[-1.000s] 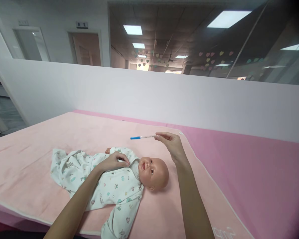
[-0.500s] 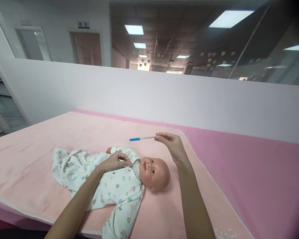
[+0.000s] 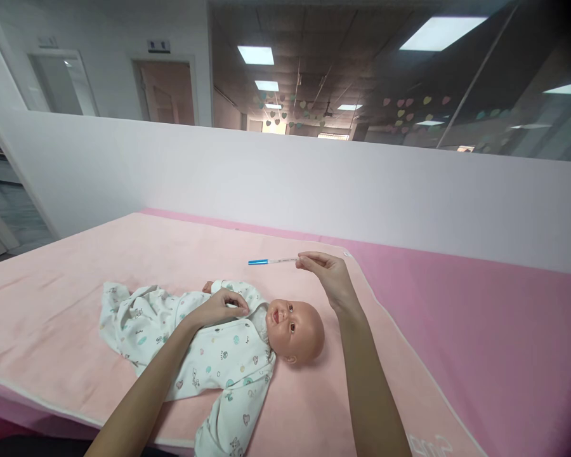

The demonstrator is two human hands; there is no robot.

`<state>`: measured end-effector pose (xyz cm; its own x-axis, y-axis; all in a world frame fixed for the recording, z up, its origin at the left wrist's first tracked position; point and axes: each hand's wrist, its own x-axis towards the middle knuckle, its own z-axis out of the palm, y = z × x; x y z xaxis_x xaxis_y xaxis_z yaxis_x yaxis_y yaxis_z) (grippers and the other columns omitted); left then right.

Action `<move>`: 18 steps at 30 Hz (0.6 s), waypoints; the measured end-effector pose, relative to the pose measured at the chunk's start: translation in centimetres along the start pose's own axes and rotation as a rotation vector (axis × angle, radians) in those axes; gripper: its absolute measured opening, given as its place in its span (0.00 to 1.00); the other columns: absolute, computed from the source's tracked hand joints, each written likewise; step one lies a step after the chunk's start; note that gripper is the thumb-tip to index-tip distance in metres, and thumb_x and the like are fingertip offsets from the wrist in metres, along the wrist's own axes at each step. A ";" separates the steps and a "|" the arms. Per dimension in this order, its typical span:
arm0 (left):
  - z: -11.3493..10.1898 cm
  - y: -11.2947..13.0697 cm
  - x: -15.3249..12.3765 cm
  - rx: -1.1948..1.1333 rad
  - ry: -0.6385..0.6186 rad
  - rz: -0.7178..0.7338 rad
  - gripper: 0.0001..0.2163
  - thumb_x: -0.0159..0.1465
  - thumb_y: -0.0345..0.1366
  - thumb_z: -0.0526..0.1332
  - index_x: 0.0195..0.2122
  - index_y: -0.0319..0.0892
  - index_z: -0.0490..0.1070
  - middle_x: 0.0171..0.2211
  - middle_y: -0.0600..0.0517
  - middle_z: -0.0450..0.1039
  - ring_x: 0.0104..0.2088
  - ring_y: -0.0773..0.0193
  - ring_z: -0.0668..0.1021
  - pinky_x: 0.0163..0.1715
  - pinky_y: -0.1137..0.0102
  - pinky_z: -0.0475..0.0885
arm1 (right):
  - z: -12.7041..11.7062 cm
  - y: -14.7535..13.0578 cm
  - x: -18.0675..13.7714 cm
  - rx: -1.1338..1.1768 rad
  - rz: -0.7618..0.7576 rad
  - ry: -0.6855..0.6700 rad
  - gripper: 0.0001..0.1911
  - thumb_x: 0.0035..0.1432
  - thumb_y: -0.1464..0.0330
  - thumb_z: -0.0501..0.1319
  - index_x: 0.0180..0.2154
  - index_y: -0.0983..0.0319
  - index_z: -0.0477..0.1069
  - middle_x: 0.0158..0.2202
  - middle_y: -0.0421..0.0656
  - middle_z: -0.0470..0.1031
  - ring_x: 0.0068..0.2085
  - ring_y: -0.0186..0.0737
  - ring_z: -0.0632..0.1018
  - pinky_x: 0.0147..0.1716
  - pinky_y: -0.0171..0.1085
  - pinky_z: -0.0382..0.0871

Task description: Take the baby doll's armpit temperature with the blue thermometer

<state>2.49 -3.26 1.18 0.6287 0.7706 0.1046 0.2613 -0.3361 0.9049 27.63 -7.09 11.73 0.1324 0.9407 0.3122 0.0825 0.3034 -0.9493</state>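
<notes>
A baby doll (image 3: 295, 331) in a white patterned romper (image 3: 204, 355) lies on its back on a light pink blanket (image 3: 76, 285), head to the right. My left hand (image 3: 221, 306) rests on the doll's chest near the collar, fingers curled and pinching the romper fabric. My right hand (image 3: 328, 276) is raised above and beyond the doll's head, pinching the end of a thin glass thermometer (image 3: 272, 261) with a blue tip. The thermometer is held level, blue end pointing left.
The blanket covers a darker pink mattress (image 3: 480, 330) that shows at the right. A low white partition wall (image 3: 314, 190) runs behind the bed, with glass panels above it. Doors stand at the far left.
My right hand has lifted the thermometer very slightly. My left hand and the doll have stayed where they were.
</notes>
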 end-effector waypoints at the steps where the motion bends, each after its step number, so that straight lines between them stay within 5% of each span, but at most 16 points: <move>1: 0.0 0.0 0.0 0.001 -0.001 0.001 0.09 0.54 0.39 0.64 0.28 0.37 0.76 0.28 0.50 0.75 0.31 0.65 0.74 0.32 0.75 0.67 | 0.0 0.3 0.2 -0.017 -0.007 0.004 0.13 0.42 0.61 0.68 0.30 0.63 0.76 0.26 0.41 0.77 0.32 0.36 0.77 0.40 0.38 0.70; 7: 0.0 0.0 -0.1 0.011 0.006 -0.002 0.10 0.54 0.40 0.63 0.28 0.37 0.76 0.29 0.50 0.76 0.33 0.64 0.74 0.34 0.75 0.67 | -0.2 2.2 1.1 -0.164 -0.040 0.087 0.17 0.50 0.55 0.61 0.24 0.63 0.68 0.18 0.37 0.71 0.24 0.32 0.73 0.32 0.34 0.69; 13: 0.0 0.1 -0.1 0.006 0.006 0.000 0.09 0.54 0.38 0.63 0.28 0.37 0.76 0.29 0.50 0.76 0.33 0.65 0.74 0.34 0.75 0.67 | -0.3 1.5 1.0 0.087 0.066 0.147 0.18 0.48 0.54 0.62 0.25 0.62 0.63 0.17 0.34 0.68 0.17 0.30 0.71 0.23 0.32 0.70; 18: 0.1 0.2 -0.1 0.015 0.010 -0.001 0.09 0.54 0.39 0.63 0.28 0.37 0.76 0.29 0.50 0.76 0.32 0.65 0.74 0.33 0.75 0.67 | -0.9 1.0 0.8 0.177 0.117 0.099 0.17 0.43 0.60 0.67 0.25 0.62 0.62 0.19 0.35 0.70 0.20 0.32 0.74 0.27 0.35 0.74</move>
<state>2.53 -3.41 1.33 0.6209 0.7764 0.1083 0.2728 -0.3435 0.8987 28.66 -6.19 11.10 0.2282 0.9541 0.1939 -0.1125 0.2237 -0.9681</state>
